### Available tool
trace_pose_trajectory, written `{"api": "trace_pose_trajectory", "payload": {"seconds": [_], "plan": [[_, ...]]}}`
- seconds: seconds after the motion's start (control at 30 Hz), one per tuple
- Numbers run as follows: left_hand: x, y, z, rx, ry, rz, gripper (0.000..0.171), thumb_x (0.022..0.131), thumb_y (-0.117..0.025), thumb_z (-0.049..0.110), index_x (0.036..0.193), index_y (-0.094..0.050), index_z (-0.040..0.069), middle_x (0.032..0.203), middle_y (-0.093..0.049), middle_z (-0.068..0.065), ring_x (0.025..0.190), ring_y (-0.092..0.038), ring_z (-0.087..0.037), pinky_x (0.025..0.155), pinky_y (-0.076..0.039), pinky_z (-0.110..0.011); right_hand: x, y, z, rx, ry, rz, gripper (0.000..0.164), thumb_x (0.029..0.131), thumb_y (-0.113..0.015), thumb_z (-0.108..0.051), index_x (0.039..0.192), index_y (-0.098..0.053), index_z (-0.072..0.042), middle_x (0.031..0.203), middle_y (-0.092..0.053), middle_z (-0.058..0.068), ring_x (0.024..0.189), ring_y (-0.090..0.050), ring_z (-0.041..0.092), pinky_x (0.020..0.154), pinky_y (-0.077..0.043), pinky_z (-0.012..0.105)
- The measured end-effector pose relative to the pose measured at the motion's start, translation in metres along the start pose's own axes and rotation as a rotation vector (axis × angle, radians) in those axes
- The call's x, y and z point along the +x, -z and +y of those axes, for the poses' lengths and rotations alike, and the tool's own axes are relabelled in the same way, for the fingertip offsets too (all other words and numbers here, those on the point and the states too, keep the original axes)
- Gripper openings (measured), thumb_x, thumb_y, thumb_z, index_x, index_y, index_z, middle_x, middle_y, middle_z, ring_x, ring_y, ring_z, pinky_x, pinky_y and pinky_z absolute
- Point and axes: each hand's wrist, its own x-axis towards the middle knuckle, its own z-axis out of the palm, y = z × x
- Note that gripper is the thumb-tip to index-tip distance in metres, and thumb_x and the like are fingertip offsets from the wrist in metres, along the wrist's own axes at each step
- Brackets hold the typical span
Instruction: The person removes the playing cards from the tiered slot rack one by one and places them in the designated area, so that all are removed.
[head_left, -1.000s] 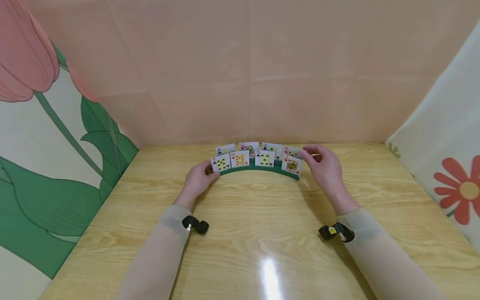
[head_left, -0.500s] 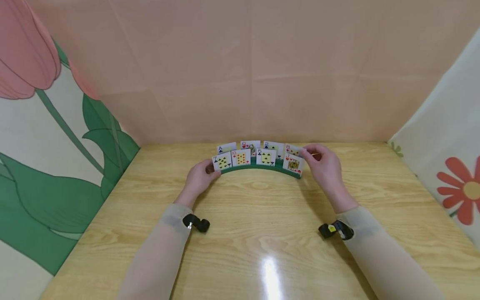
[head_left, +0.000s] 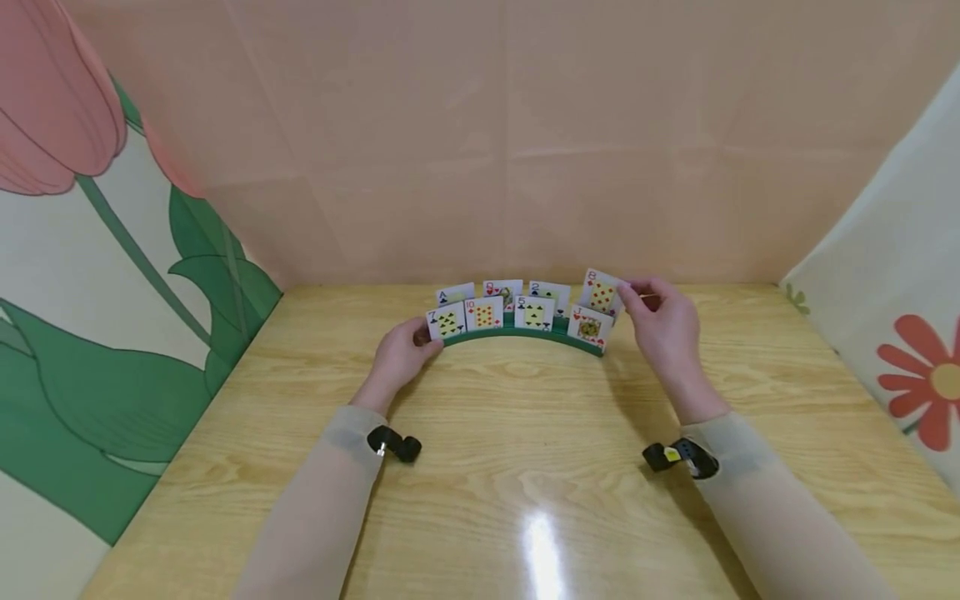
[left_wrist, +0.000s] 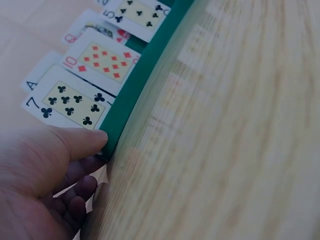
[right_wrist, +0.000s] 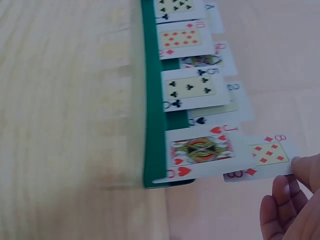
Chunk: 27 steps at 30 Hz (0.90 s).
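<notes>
A curved green card holder (head_left: 510,332) stands on the table with playing cards upright in two rows. My left hand (head_left: 399,357) grips its left end, thumb (left_wrist: 90,143) on the front near the seven of clubs (left_wrist: 70,102) and fingers behind. My right hand (head_left: 666,343) pinches the eight of diamonds (head_left: 602,293) by its right edge, between thumb and fingers. That card is raised behind the jack of hearts (right_wrist: 202,152), which overlaps its lower part. Along the front row stand the ten of diamonds (head_left: 484,313) and five of clubs (head_left: 534,314).
In the back row are an ace (head_left: 456,293), a queen (head_left: 502,287) and a two (head_left: 550,290). A pink cloth (head_left: 495,167) hangs close behind the holder. Floral cloths flank the wooden table (head_left: 480,467) on both sides.
My right hand has drawn the eight of diamonds upward and slightly right, out of the back row. My left hand keeps its grip on the holder's left end.
</notes>
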Motion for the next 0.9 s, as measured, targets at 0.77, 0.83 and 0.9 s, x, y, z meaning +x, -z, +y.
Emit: {"api": "trace_pose_trajectory", "payload": {"seconds": [0.77, 0.83, 0.9], "plan": [[0.001, 0.001, -0.001, -0.027, 0.006, -0.006, 0.034, 0.107, -0.076, 0.023, 0.137, -0.071, 0.008, 0.125, -0.073, -0.011, 0.112, -0.065, -0.028, 0.101, -0.053, -0.048, -0.019, 0.005, -0.049, 0.238, 0.050, -0.038, 0.030, 0.110, -0.072, -0.030, 0.129, -0.077, -0.007, 0.116, -0.073, 0.009, 0.095, -0.070, 0.020, 0.081, -0.059, 0.019], [0.000, 0.001, -0.001, -0.032, 0.004, -0.003, 0.034, 0.107, -0.076, 0.023, 0.137, -0.071, 0.008, 0.125, -0.073, -0.011, 0.112, -0.066, -0.028, 0.101, -0.053, -0.048, -0.022, 0.002, -0.052, 0.250, 0.067, -0.067, 0.028, 0.110, -0.073, -0.027, 0.127, -0.078, -0.006, 0.113, -0.073, 0.011, 0.092, -0.070, 0.020, 0.078, -0.059, 0.019], [0.000, 0.001, -0.001, -0.037, 0.004, 0.000, 0.034, 0.107, -0.077, 0.022, 0.137, -0.071, 0.007, 0.125, -0.073, -0.011, 0.112, -0.066, -0.028, 0.101, -0.053, -0.048, -0.025, -0.003, -0.055, 0.250, 0.084, -0.100, 0.026, 0.110, -0.073, -0.025, 0.125, -0.078, -0.005, 0.110, -0.074, 0.012, 0.089, -0.069, 0.019, 0.075, -0.058, 0.019]]}}
